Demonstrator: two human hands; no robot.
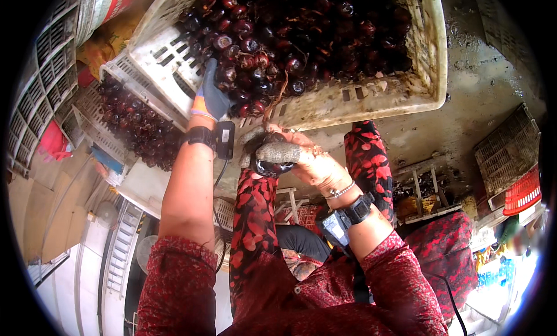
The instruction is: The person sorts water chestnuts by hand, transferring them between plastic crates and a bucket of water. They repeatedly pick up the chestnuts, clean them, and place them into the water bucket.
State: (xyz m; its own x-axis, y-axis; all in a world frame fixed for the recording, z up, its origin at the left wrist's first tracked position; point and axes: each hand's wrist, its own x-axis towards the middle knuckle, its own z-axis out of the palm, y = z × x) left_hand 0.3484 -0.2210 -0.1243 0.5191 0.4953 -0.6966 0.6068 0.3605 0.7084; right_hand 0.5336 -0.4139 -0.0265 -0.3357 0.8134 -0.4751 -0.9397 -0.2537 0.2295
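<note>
My left hand [213, 97], in a blue-grey glove, reaches over the near left part of a white plastic crate [371, 101] and lies against the heap of dark red-brown water chestnuts [261, 43]. One finger is stretched along the heap's edge; the others are partly hidden, and I see nothing held there. Below the crate's near rim, my right hand [290, 147] has grey knitted covers on its fingers. Those fingers are curled round a glossy dark water chestnut [271, 166]. A long thin root strand hangs over the crate rim just above this hand.
A second crate of water chestnuts [142, 124] stands lower at the left. My knees in flowered trousers are under the big crate. At the right are a dirty crate [510, 147] and a red basket [522, 191] on the wet, littered floor. Cables run from both wrist devices.
</note>
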